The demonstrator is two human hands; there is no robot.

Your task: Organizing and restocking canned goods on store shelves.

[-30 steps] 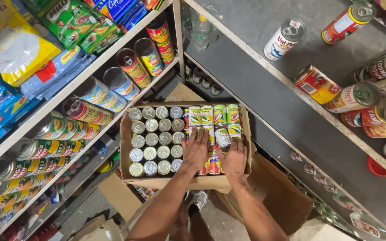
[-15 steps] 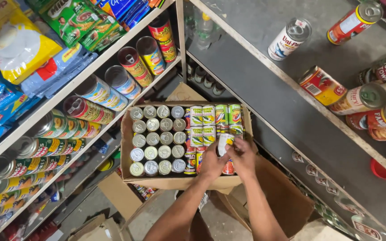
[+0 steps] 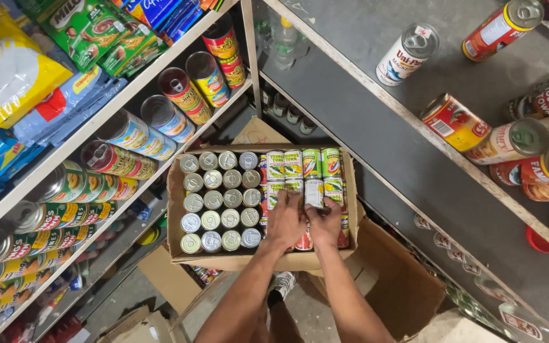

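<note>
A cardboard box (image 3: 176, 190) sits below me between two shelving units. Its left half holds several upright cans with silver tops (image 3: 217, 200). Its right half holds several cans lying on their sides with green and yellow labels (image 3: 303, 164). My left hand (image 3: 285, 221) and my right hand (image 3: 325, 223) lie side by side on the lying cans in the box's near right part. Both are curled over the cans there, the right one by a pale-labelled can (image 3: 314, 192). Whether either hand has a can lifted I cannot tell.
The left shelves (image 3: 96, 127) carry rows of cans lying on their sides and snack packets above. The grey shelf on the right (image 3: 376, 95) holds scattered cans, red, white and yellow. A second open cardboard box (image 3: 395, 286) stands under the first. My shoe (image 3: 281, 284) shows on the floor.
Both hands have slid from the box's near middle toward its right half and a little farther in. The view has drifted slightly; the box and shelves are unmoved.
</note>
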